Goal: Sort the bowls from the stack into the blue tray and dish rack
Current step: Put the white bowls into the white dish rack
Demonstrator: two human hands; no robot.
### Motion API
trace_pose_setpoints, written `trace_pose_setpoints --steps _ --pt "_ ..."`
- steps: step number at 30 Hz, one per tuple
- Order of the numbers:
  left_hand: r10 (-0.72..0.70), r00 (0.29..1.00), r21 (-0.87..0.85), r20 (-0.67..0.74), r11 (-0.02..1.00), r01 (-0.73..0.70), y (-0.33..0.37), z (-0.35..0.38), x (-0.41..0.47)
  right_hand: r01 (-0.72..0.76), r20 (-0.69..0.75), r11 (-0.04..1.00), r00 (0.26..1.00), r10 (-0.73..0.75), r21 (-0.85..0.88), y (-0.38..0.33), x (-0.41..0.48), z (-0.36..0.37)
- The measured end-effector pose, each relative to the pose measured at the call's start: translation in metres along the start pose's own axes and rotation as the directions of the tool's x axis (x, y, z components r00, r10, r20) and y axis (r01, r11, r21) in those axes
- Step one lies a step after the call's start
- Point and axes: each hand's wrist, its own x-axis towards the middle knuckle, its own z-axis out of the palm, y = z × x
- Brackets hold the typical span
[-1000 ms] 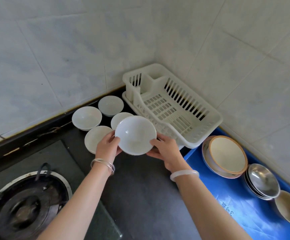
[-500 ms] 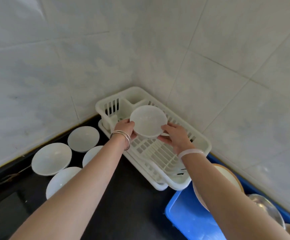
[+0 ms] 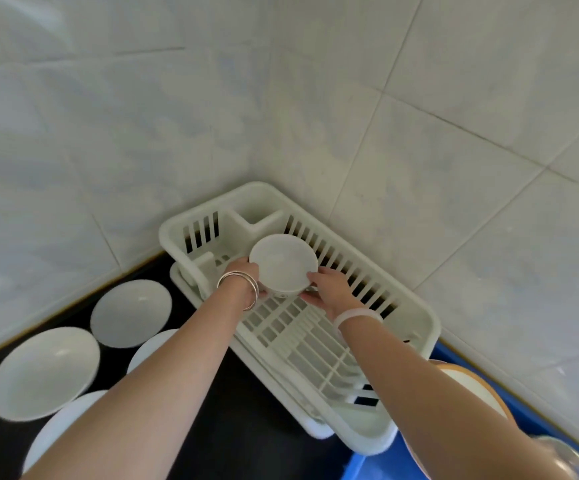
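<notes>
Black counter [image 3: 246,420] bears bowls [image 3: 43,372], rack [image 3: 430,323], tray [image 3: 360,467].

Lighting was soft, even and fairly bright, with a cool greenish cast on the wall tiles [image 3: 114,126] and no hard shadows; the counter [image 3: 256,427] read nearly black. Small highlights sat in the bowls [image 3: 43,372] at lower left, whose rims were smeared by motion blur. Wide-angle distortion bent the tile joints toward the edges, the forearms [image 3: 163,393] ballooned at the bottom edge, and the rack [image 3: 416,327] at centre stayed only moderately sharp.
</notes>
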Motion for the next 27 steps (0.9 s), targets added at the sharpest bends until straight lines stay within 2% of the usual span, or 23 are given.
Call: trace_pose_setpoints --steps 7,15,19,23,27 --pt "0.009 1.0 -0.046 0.009 0.999 -0.008 0.0 0.0 0.011 0.036 -0.025 0.999 0.999 -0.036 0.011 0.005 0.019 0.005" --pt "0.043 0.999 -0.018 0.007 0.999 -0.043 -0.004 0.001 0.017 0.108 0.019 0.994 0.994 -0.109 0.029 0.015 0.019 0.005" --pt "0.069 0.997 0.038 0.016 0.997 -0.07 -0.004 0.0 0.014 0.104 0.023 0.984 0.995 -0.102 -0.147 0.013 0.014 0.009" --pt "0.159 0.987 0.226 -0.025 0.963 -0.15 -0.005 -0.007 0.01 0.117 -0.033 0.965 0.991 -0.128 -0.236 0.009 0.003 0.01" --pt "0.212 0.977 0.317 -0.014 0.928 -0.197 -0.001 -0.011 -0.007 0.146 -0.058 0.92 0.982 -0.179 -0.364 0.007 -0.014 0.002"
